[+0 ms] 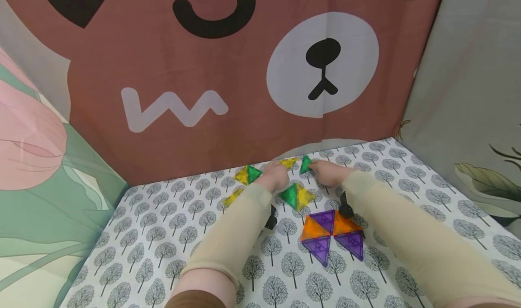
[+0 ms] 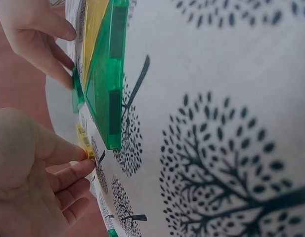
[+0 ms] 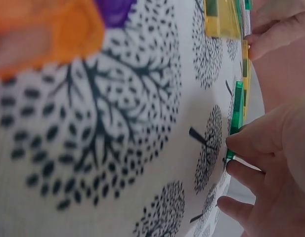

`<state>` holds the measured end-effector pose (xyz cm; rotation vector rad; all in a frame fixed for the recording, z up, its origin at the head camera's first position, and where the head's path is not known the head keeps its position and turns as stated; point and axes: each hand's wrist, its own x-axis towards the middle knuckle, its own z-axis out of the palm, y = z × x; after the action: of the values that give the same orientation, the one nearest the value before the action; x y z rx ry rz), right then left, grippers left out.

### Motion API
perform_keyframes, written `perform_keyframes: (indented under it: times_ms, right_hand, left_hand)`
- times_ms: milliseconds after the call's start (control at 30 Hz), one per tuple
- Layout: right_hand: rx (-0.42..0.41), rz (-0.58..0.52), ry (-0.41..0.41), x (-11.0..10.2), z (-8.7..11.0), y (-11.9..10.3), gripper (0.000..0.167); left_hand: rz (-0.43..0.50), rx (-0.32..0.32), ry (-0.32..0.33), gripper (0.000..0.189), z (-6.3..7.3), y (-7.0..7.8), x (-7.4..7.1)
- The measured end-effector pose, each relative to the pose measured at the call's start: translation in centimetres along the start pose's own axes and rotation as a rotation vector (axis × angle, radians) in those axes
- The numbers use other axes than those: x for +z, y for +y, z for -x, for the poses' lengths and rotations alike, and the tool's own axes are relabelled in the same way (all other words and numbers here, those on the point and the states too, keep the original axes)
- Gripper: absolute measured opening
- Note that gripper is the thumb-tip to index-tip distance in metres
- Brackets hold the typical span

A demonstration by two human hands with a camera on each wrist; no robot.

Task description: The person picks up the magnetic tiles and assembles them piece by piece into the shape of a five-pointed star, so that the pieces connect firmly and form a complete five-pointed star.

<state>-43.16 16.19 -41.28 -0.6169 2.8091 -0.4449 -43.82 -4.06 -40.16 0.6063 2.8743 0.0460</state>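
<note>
My left hand [image 1: 277, 174] reaches to the back of the cloth and pinches a translucent yellow triangular tile [image 2: 84, 140] between thumb and forefinger. Close by on the right, my right hand [image 1: 327, 171] pinches a green triangular tile [image 3: 236, 114] by its edge. The two tiles are side by side, near the rear wall; from the right wrist view they look almost in contact, but I cannot tell whether they touch. Just in front of the hands lies a joined green tile [image 1: 290, 196] and yellow tile [image 1: 304, 196], forming a diamond.
Left of my left hand lie a yellow tile [image 1: 242, 176] and a green tile [image 1: 253, 174], with another yellow tile [image 1: 233, 196] partly behind the sleeve. Purple tiles [image 1: 318, 248] and orange tiles [image 1: 315, 228] form a fan nearer me. A bear-print curtain [image 1: 244, 136] backs the tree-print cloth [image 1: 163, 231].
</note>
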Motion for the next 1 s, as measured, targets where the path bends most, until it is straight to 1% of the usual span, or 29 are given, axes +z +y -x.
perform_keyframes:
  times_ms: [67, 200, 300, 367, 467, 533, 600, 667, 767, 900, 1000]
  right_hand:
    - [0.001, -0.005, 0.001, 0.1, -0.2, -0.2, 0.052]
    - [0.007, -0.033, -0.022, 0.3, -0.4, -0.5, 0.056]
    - [0.012, -0.057, -0.037, 0.3, -0.3, -0.7, 0.056]
    - [0.010, -0.051, -0.039, 0.2, -0.3, -1.0, 0.057]
    - [0.021, -0.044, -0.050, 0.2, -0.3, -1.3, 0.062]
    - [0.016, -0.036, -0.053, 0.2, -0.3, -1.6, 0.067]
    - [0.020, -0.044, -0.058, 0.2, -0.3, -1.8, 0.072]
    - [0.024, -0.048, -0.059, 0.2, -0.4, -1.9, 0.073]
    - [0.035, -0.057, -0.064, 0.1, -0.5, -2.0, 0.073]
    - [0.044, -0.054, -0.069, 0.1, -0.5, -2.1, 0.072]
    - [0.031, -0.031, -0.066, 0.2, -0.6, -2.2, 0.068]
  left_hand:
    - [0.025, -0.008, -0.004, 0.037, 0.1, 0.0, 0.0]
    - [0.076, -0.029, -0.012, 0.038, 0.1, -0.1, 0.0]
    - [0.092, -0.041, -0.011, 0.040, 0.0, -0.1, 0.1]
    - [0.094, -0.046, -0.010, 0.041, 0.1, 0.0, 0.1]
    - [0.136, -0.060, -0.016, 0.044, 0.3, 0.1, 0.1]
    - [0.144, -0.049, -0.020, 0.044, 0.6, 0.2, 0.0]
    - [0.132, -0.020, -0.020, 0.043, 1.0, 0.1, -0.2]
    - [0.091, 0.020, -0.024, 0.043, 1.2, 0.0, -0.4]
    - [0.046, 0.061, -0.063, 0.044, 1.6, -0.3, -0.7]
    - [0.024, 0.086, -0.113, 0.047, 1.8, -0.6, -0.7]
    - [0.034, 0.089, -0.114, 0.048, 1.9, -0.5, -0.6]
